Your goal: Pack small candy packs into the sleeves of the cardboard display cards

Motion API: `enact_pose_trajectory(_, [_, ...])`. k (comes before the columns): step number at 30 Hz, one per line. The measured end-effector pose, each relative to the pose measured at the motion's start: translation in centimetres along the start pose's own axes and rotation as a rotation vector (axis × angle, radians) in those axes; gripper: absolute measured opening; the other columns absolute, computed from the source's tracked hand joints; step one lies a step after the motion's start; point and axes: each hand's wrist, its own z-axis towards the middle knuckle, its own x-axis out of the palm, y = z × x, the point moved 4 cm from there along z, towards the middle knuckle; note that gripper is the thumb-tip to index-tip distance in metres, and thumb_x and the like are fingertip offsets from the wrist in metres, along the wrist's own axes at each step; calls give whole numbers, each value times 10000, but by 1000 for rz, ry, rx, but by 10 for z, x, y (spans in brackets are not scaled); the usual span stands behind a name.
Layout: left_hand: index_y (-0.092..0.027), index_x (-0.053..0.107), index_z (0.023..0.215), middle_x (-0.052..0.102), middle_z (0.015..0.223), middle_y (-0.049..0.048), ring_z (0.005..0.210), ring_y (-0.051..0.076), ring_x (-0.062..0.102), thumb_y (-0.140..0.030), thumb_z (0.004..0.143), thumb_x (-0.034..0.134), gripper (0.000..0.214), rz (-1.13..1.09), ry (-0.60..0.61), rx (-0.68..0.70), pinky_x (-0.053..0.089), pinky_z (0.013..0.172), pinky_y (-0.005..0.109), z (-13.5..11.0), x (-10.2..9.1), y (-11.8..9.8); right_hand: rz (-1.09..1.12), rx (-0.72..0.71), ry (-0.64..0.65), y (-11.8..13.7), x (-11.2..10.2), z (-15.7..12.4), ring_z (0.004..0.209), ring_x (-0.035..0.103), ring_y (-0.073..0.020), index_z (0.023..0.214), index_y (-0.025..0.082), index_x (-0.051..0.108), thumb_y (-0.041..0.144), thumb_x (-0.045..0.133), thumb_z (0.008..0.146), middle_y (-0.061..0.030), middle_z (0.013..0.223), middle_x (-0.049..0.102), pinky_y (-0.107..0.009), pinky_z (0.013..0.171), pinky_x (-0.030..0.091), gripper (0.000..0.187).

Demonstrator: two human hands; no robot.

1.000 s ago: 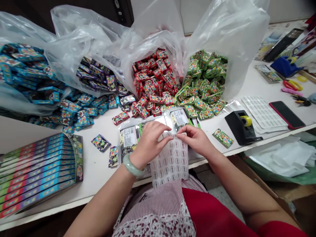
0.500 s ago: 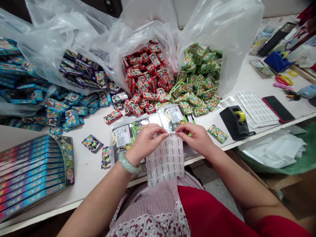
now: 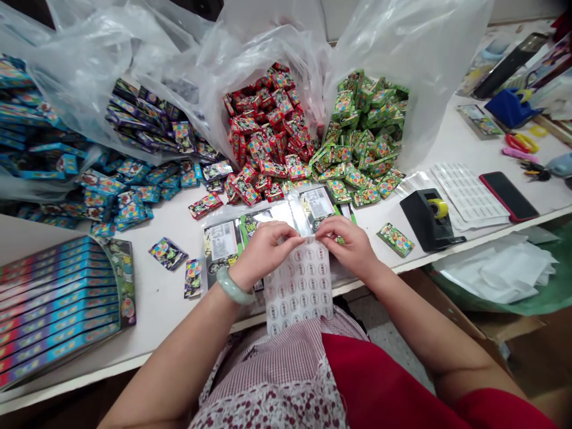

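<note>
Left fingers (image 3: 290,245), right fingers (image 3: 330,227) pinch sticker sheet (image 3: 299,289) | whitish | rows of circled print

Left hand (image 3: 266,250) now in tighter pinch

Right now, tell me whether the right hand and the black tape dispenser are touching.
Apart. The head view shows white tabletop and a green box between right hand and tape dispenser.

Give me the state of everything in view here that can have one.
Sticker sheet: held at its top edge
Left hand: fingers pinched on the sheet
Right hand: fingers pinched on it too
Clear bags: open, packets spilling out
Display box: open, filled in rows
Black tape dispenser: yellow roll or core fitted
Phone: face up, screen dark
</note>
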Motion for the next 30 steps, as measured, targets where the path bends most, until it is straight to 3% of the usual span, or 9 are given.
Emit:
enact_pose_trajectory(3, [-186, 640, 675, 640, 687, 18, 680, 151, 570, -314, 815, 596, 195, -43, -3, -35, 419, 676, 292, 0, 0, 4, -34, -12, 0, -2, 2, 0, 969, 590, -203, 901, 256, 670, 222, 538, 887, -47, 967, 635, -379, 866, 478, 137])
enact_pose_trajectory(8, [-181, 636, 672, 638, 677, 15, 665, 147, 563, -314, 808, 598, 194, -67, -30, -54, 417, 667, 285, 2, 1, 9, -29, -3, -16, -4, 2, 6, 1094, 549, -221, 1147, 291, 614, 296, 571, 880, -62, 1126, 597, -407, 943, 453, 270])
enact_pose_trajectory(12, [-187, 649, 685, 653, 706, 25, 711, 159, 577, -313, 827, 588, 200, -11, -14, 15, 419, 699, 296, 3, 4, 4, -76, -44, 94, -1, 6, 13, 1028, 573, -220, 1000, 260, 665, 284, 581, 877, -60, 1029, 621, -396, 906, 457, 151])
enact_pose_trajectory(15, [-189, 654, 690, 663, 720, 27, 730, 165, 585, -298, 830, 591, 189, 2, -3, 11, 422, 717, 304, 3, 5, 4, -99, -71, 100, 3, 7, 14, 991, 581, -207, 905, 243, 668, 225, 548, 887, -53, 990, 631, -376, 872, 456, 122])
enact_pose_trajectory(20, [-196, 663, 704, 665, 731, 25, 732, 166, 589, -298, 833, 592, 180, -18, -1, -15, 427, 725, 312, 4, 5, 8, -144, -70, 102, 5, 10, 15, 985, 593, -222, 968, 246, 650, 277, 583, 876, -48, 1002, 673, -388, 866, 425, 119])
enact_pose_trajectory(23, [-207, 679, 890, 682, 856, 36, 812, 180, 599, -322, 819, 619, 148, -29, -15, 7, 432, 776, 326, 2, -1, 9, -153, -31, 151, 3, 11, 18, 904, 609, -211, 943, 225, 647, 271, 592, 872, -35, 912, 692, -378, 829, 419, 101])
enact_pose_trajectory(25, [-212, 649, 1009, 675, 918, 34, 845, 181, 597, -312, 794, 650, 237, -33, -63, -1, 434, 795, 325, -1, -8, 11, -141, 5, 159, 1, 10, 20, 875, 609, -201, 926, 214, 650, 243, 587, 870, -33, 885, 692, -366, 814, 418, 89])
enact_pose_trajectory(30, [-189, 649, 854, 674, 846, 23, 809, 166, 603, -288, 810, 617, 113, -127, -65, -67, 450, 778, 302, -9, -13, 17, -104, 30, 221, 1, 10, 22, 878, 613, -185, 948, 223, 651, 239, 608, 847, -23, 909, 689, -340, 804, 415, 112])
